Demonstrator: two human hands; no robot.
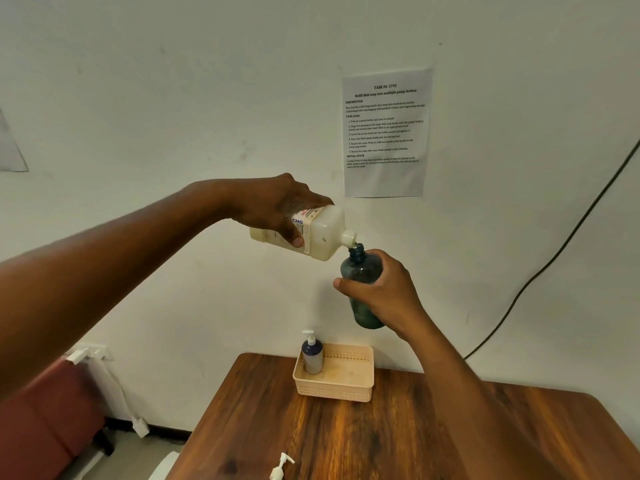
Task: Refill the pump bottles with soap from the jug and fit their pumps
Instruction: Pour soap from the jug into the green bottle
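Gripping jug [322, 233], L hand [277, 206].

One jug [320, 233], held in the left fingers [297, 241]. Two bottles: a teal one [360, 271] in the right fingers [341, 284], a dark one [312, 356] below them in the one basket [337, 388]. Two pumps: one [309, 337] fitted, one [282, 466] loose, far below both hands. One table [381, 438]. One sheet [386, 131].

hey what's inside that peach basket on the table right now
One dark blue pump bottle, pump fitted, stands upright in the left rear corner of the basket. The rest of the basket floor shows bare. The bottle's base behind the front wall is hidden.
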